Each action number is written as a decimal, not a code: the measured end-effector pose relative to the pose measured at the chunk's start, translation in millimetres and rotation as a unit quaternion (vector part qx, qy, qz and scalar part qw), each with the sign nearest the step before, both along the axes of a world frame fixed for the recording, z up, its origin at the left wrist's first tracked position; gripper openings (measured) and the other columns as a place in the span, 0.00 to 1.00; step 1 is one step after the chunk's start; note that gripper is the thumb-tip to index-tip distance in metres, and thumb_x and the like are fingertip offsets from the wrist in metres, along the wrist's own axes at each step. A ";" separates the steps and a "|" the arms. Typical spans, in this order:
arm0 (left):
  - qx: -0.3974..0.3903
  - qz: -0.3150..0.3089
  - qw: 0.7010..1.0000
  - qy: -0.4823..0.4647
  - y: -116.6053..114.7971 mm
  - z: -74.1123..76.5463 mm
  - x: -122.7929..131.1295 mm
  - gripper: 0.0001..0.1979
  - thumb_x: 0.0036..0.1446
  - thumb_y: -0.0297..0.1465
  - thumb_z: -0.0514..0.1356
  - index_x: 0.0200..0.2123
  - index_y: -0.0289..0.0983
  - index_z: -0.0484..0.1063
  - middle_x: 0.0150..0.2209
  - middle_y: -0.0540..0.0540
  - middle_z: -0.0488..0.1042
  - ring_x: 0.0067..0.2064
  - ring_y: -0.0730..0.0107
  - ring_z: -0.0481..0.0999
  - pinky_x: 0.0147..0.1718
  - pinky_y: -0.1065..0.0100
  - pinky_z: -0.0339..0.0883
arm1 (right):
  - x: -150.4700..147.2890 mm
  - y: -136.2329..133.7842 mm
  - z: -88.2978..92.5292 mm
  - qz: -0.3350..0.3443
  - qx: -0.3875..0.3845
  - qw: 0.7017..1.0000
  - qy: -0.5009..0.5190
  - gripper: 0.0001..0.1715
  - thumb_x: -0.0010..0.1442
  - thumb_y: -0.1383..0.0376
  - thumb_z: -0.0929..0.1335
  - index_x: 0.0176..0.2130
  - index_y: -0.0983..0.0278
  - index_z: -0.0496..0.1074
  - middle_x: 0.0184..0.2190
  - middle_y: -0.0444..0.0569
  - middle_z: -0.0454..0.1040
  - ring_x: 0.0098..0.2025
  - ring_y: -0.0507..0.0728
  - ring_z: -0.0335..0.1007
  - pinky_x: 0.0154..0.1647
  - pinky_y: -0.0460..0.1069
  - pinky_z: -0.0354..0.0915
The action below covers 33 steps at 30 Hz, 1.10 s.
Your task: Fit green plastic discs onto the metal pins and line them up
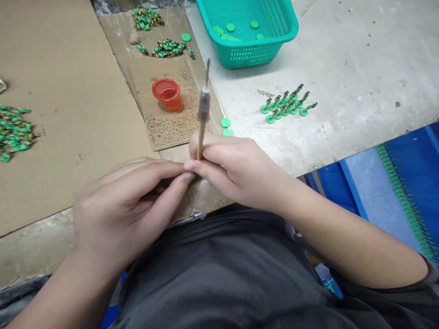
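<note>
Between the thumb and fingers of my right hand point(236, 167) stands a thin wooden stick point(201, 137) with a dark metal tip, like a fine brush or needle tool, pointing up. My left hand point(133, 196) is closed in a pinch, its fingertips meeting those of the right hand at the table's front edge. Whatever the left fingertips pinch is hidden. Two green discs with small holes point(225, 122) lie just beyond the right hand. A small red cup point(170, 95) holding liquid stands on a speckled piece of cardboard point(161, 132).
A teal basket point(254, 57) with green discs stands at the back. Right of centre are several green discs with dark twisted pieces upright on them point(288, 104). Green-and-black piles point(168, 48) lie at the back and a green-and-yellow pile point(15, 132) at left. Blue trays point(387, 183) sit below right.
</note>
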<state>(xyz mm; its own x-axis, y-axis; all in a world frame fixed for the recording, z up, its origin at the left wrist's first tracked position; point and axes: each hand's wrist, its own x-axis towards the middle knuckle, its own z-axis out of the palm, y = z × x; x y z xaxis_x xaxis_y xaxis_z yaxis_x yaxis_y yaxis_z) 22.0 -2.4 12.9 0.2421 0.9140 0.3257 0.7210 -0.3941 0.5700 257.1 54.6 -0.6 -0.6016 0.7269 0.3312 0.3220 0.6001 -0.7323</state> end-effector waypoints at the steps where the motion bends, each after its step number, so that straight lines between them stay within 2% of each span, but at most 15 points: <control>1: -0.002 0.002 1.000 -0.004 0.0 0.1 -1.0 0.06 0.81 0.37 0.68 0.49 0.52 0.87 0.49 0.54 0.93 0.48 0.63 0.92 0.56 0.58 0.86 | 0.1 0.0 0.8 0.002 -0.001 1.000 -0.006 0.21 0.91 0.53 0.63 0.52 0.57 0.81 0.42 0.47 0.83 0.45 0.60 0.83 0.51 0.54 0.80; 6: -0.019 -0.024 1.000 -0.008 1.1 -0.1 -5.9 0.08 0.81 0.36 0.66 0.51 0.53 0.87 0.50 0.54 0.93 0.49 0.62 0.93 0.56 0.56 0.88 | -2.2 3.3 0.5 0.013 -0.005 1.000 -0.020 0.17 0.87 0.53 0.66 0.48 0.52 0.81 0.41 0.47 0.84 0.44 0.59 0.84 0.52 0.54 0.81; 9: -0.010 -0.026 1.000 -0.008 2.5 0.0 -5.9 0.08 0.80 0.35 0.67 0.50 0.54 0.87 0.49 0.55 0.93 0.48 0.63 0.93 0.55 0.58 0.87 | -6.1 4.9 -3.1 0.013 -0.014 0.999 -0.028 0.17 0.87 0.50 0.66 0.48 0.51 0.80 0.42 0.48 0.86 0.45 0.61 0.85 0.55 0.55 0.82; 12: 0.014 -0.020 1.000 -0.001 4.7 -0.2 -6.0 0.07 0.80 0.33 0.68 0.49 0.53 0.86 0.48 0.57 0.93 0.46 0.66 0.92 0.54 0.63 0.85 | -9.1 2.0 -6.2 0.005 -0.011 1.000 0.013 0.17 0.88 0.52 0.67 0.47 0.54 0.79 0.44 0.49 0.86 0.46 0.61 0.85 0.55 0.55 0.82; 15: 0.032 -0.048 0.998 0.009 7.5 -1.1 -8.0 0.05 0.80 0.33 0.68 0.50 0.51 0.86 0.47 0.57 0.92 0.44 0.70 0.91 0.52 0.68 0.82 | -7.7 -6.6 -6.0 -0.056 -0.013 0.996 0.062 0.16 0.89 0.57 0.66 0.45 0.57 0.76 0.43 0.47 0.85 0.44 0.57 0.85 0.51 0.52 0.80; 18: 0.036 -0.062 0.997 0.014 8.4 -2.2 -9.4 0.03 0.80 0.33 0.69 0.51 0.49 0.85 0.45 0.56 0.91 0.41 0.73 0.88 0.46 0.70 0.79 | -1.2 -17.7 -2.5 -0.111 -0.050 0.987 0.102 0.12 0.88 0.59 0.67 0.48 0.59 0.75 0.46 0.47 0.86 0.46 0.54 0.86 0.50 0.49 0.78; 21: 0.017 -0.049 0.999 0.014 7.6 -3.8 -8.4 0.07 0.80 0.34 0.68 0.55 0.50 0.85 0.44 0.55 0.89 0.39 0.71 0.85 0.42 0.67 0.78 | 6.8 -25.7 1.9 -0.120 -0.101 0.980 0.124 0.10 0.87 0.59 0.69 0.49 0.60 0.76 0.46 0.47 0.86 0.46 0.54 0.87 0.49 0.49 0.79; 24: 0.021 -0.060 0.997 0.039 7.9 -6.9 -7.0 0.12 0.78 0.35 0.66 0.60 0.52 0.85 0.48 0.51 0.89 0.46 0.62 0.87 0.52 0.59 0.82 | 12.0 -28.1 5.0 -0.097 -0.132 0.978 0.128 0.04 0.83 0.65 0.71 0.49 0.60 0.77 0.47 0.47 0.85 0.46 0.55 0.87 0.50 0.50 0.80; 27: 0.035 -0.065 0.995 0.071 10.5 -11.3 -7.5 0.11 0.77 0.36 0.67 0.57 0.55 0.85 0.49 0.50 0.88 0.51 0.54 0.87 0.59 0.51 0.80 | 12.6 -26.2 4.8 -0.082 -0.105 0.985 0.113 0.07 0.82 0.67 0.72 0.46 0.61 0.78 0.45 0.47 0.84 0.47 0.56 0.86 0.51 0.51 0.79; 30: 0.054 -0.075 0.993 0.071 13.8 -14.9 -9.1 0.06 0.78 0.36 0.67 0.53 0.52 0.85 0.46 0.49 0.86 0.49 0.55 0.85 0.55 0.52 0.78 | 9.7 -23.1 1.6 -0.067 -0.042 0.992 0.096 0.12 0.83 0.67 0.73 0.42 0.61 0.78 0.42 0.45 0.83 0.45 0.56 0.85 0.50 0.50 0.78; 33: 0.069 -0.089 0.992 0.062 15.2 -16.2 -9.8 0.04 0.80 0.36 0.68 0.51 0.46 0.84 0.45 0.48 0.85 0.47 0.59 0.84 0.51 0.55 0.76 | 6.2 -21.3 -2.0 -0.054 0.015 0.995 0.084 0.13 0.84 0.67 0.72 0.42 0.61 0.80 0.41 0.43 0.83 0.45 0.54 0.84 0.52 0.49 0.78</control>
<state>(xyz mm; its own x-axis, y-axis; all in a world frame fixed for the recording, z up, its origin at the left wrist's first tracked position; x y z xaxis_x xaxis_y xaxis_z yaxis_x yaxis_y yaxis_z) 12.3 12.8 -3.2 0.4418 0.8016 0.4027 0.6934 -0.5900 0.4137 263.4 33.3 -2.6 -0.4552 0.7718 0.4441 0.2593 0.5920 -0.7631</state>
